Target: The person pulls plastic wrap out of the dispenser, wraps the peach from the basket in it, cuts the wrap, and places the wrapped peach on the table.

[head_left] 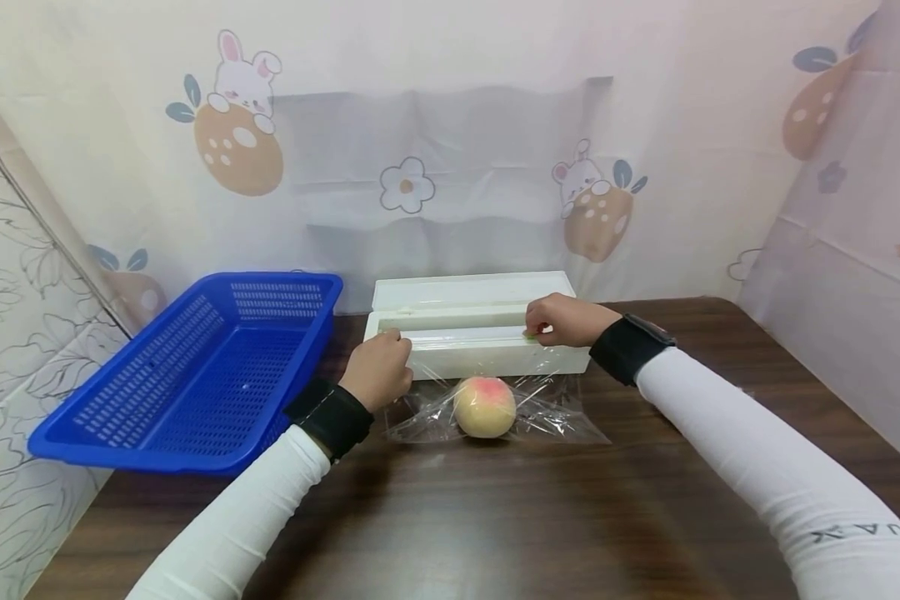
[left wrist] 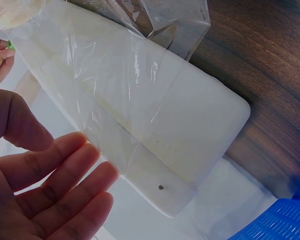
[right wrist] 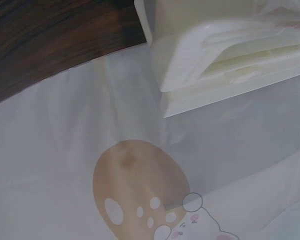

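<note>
A peach (head_left: 484,406) sits on a sheet of clear film (head_left: 555,412) spread over the dark wooden worktop (head_left: 495,517), near the middle. Just beyond it lies a white film dispenser box (head_left: 480,333) with its lid open, the film running out of its front edge. The left hand (head_left: 378,371) rests at the box's left end, fingers straight and relaxed beside the film, gripping nothing. The right hand (head_left: 562,321) lies on the right part of the box, fingertips pinched on a small green slider (head_left: 529,335) on the cutter rail. A blue basket (head_left: 195,375) stands left of the box. A patterned curtain (head_left: 450,142) hangs at the far side.
</note>
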Tool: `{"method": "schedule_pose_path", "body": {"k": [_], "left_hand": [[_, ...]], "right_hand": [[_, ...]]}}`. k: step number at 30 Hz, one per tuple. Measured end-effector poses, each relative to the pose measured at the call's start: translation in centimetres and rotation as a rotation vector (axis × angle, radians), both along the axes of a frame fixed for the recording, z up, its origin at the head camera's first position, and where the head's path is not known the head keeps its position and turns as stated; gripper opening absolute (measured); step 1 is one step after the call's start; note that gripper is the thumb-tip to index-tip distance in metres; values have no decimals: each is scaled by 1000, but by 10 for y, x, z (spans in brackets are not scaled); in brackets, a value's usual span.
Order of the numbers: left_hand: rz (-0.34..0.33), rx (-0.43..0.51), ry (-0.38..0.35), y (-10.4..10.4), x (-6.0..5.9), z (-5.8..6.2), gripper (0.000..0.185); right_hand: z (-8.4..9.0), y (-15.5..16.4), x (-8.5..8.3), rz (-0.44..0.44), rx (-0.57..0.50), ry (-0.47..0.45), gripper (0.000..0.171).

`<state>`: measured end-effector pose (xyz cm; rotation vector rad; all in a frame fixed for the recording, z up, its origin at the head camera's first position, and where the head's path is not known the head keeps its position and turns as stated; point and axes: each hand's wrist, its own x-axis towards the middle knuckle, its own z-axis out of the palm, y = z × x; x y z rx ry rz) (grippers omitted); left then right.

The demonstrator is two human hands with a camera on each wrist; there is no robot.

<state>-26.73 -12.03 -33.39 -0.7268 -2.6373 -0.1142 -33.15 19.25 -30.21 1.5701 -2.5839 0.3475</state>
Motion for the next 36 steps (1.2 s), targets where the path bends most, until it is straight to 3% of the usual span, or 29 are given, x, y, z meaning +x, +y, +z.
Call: {"method": "schedule_pose_path", "body": {"k": [36], "left_hand": [[-14, -2, -6, -1, -1, 1, 7]], "right_hand": [[0, 12, -1, 3, -25, -16, 14]]}}
